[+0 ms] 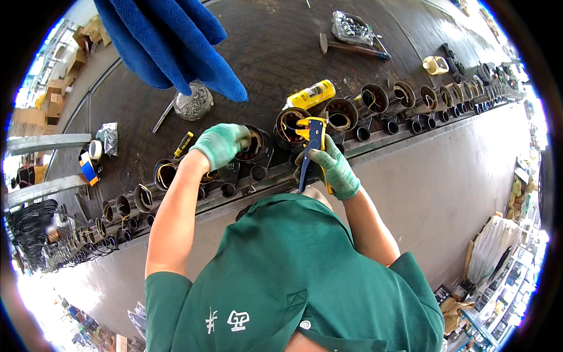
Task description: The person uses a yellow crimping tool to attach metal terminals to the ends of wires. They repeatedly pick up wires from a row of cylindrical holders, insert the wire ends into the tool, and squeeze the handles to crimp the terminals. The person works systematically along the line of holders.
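My right hand, in a green glove, grips a pair of wire strippers with blue and yellow parts. Their jaws point away from me, just over a black cylindrical motor housing that has wires inside. At the left, my gloved left hand is closed and slightly blurred, its fingertips by the rim of another motor housing. Whatever sits between those fingers is hidden. A yellow bottle lies behind the housings near the strippers.
The housings form a long row along the near edge of the dark table. A hammer, a bag of metal parts, a yellow screwdriver and a clear round container lie beyond. A blue cloth glove hangs in the upper left.
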Tool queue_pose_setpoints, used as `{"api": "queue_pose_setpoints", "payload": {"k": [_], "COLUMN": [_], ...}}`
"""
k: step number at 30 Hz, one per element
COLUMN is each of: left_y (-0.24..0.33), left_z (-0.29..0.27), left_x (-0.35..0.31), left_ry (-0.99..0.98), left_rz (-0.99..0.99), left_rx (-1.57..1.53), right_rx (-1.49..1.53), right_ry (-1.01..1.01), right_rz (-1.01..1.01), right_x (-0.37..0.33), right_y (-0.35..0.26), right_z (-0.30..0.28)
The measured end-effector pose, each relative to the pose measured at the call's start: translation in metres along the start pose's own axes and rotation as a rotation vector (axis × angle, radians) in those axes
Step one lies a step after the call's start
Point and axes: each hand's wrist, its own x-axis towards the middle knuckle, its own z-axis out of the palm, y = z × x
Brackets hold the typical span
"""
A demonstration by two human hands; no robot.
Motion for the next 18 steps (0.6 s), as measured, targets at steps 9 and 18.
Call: {"api": "queue_pose_setpoints", "payload": {"k": [9, 18], "left_y": [-0.011, 0.014], "left_z": [0.032, 0.048], "left_x": [0.002, -0.003], "left_ry": [0.563, 0.529], "left_rz": [0.011, -0.093], "left_rx": [-0.386, -0.138], "right_rx": [-0.096, -0.200], "right_ry": [-0.057, -0.054], "right_rz": [-0.086, -0.193], "right_x": [0.027, 0.040], "right_y": [0.025, 0.017], "right_z": [0.007, 0.037]}}
